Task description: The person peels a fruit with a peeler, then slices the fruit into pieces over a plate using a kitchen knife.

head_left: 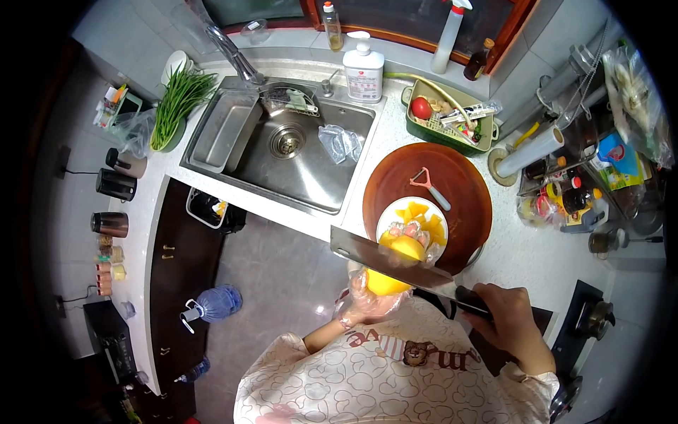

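Left hand (pixel 378 304) cradles the fruit (pixel 386 283); right hand (pixel 510 311) grips the cleaver (pixel 381 258) by its handle, blade across the fruit. Fruit probably firm, light, slippery: support from below, fingers off the edge. Bowl (pixel 382 220) lies just ahead of left hand.

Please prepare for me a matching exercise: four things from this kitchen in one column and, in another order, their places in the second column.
1. knife
2. peeler
3. red tomato
4. green stalks

A. in the green container
B. left of the sink
C. in the right hand
D. on the round brown board

Right pairs: 1-C, 2-D, 3-A, 4-B.
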### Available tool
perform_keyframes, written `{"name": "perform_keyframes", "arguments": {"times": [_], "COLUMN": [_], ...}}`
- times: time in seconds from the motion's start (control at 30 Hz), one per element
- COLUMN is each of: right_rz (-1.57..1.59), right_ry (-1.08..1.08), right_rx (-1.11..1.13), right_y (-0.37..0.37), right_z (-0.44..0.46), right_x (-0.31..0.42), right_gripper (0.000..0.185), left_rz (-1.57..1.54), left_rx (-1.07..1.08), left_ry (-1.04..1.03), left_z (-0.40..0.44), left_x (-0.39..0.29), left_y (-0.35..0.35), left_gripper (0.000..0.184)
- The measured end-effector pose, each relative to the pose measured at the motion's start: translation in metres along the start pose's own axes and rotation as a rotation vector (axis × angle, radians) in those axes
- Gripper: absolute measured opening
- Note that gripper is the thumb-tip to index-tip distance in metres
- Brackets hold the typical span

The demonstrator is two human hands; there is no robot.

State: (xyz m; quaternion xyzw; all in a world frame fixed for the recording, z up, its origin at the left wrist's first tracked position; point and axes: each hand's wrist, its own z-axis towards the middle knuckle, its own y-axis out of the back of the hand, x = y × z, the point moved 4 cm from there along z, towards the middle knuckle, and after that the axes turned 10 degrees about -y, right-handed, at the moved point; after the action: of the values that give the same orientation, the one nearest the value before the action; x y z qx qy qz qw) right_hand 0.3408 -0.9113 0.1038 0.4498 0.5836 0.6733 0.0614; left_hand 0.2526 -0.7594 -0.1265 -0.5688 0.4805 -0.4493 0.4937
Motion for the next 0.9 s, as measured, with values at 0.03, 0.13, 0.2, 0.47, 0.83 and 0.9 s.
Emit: {"name": "perform_keyframes", "arguments": {"times": [0.03,0.13,0.2,0.47,0.83,0.9], "right_rz": [0.012,-0.006,-0.006,0.013,0.100,0.111], "right_ry": [-0.001,0.000,-0.009,-0.057,-0.172,-0.211], "right_rx": [0.003,0.020,0.040,0.059,0.150,0.188], "right_y": [0.000,0.001,0.002,-0.002,-0.006,-0.007], "right_z": [-0.001,0.000,0.001,0.000,-0.005,-0.003], "right_x": [-0.001,-0.001,-0.002,-0.002,-0.011,-0.010], "right_gripper": [0.037,0.038,0.038,0.034,0.029,0.029], "left_rz": [0.003,0.014,0.020,0.036,0.038,0.041], "left_rx": [-0.003,-0.007,-0.010,-0.029,-0.051,-0.053], "left_ry": [0.005,0.010,0.013,0.020,0.028,0.032], "left_z": [-0.001,-0.001,-0.002,-0.002,-0.002,-0.003], "left_x": [0.000,0.000,0.000,-0.002,-0.001,-0.001], "left_y": [-0.001,-0.003,-0.005,-0.018,-0.025,-0.026], "left_gripper": [0.072,0.072,0.072,0.071,0.071,0.071]}}
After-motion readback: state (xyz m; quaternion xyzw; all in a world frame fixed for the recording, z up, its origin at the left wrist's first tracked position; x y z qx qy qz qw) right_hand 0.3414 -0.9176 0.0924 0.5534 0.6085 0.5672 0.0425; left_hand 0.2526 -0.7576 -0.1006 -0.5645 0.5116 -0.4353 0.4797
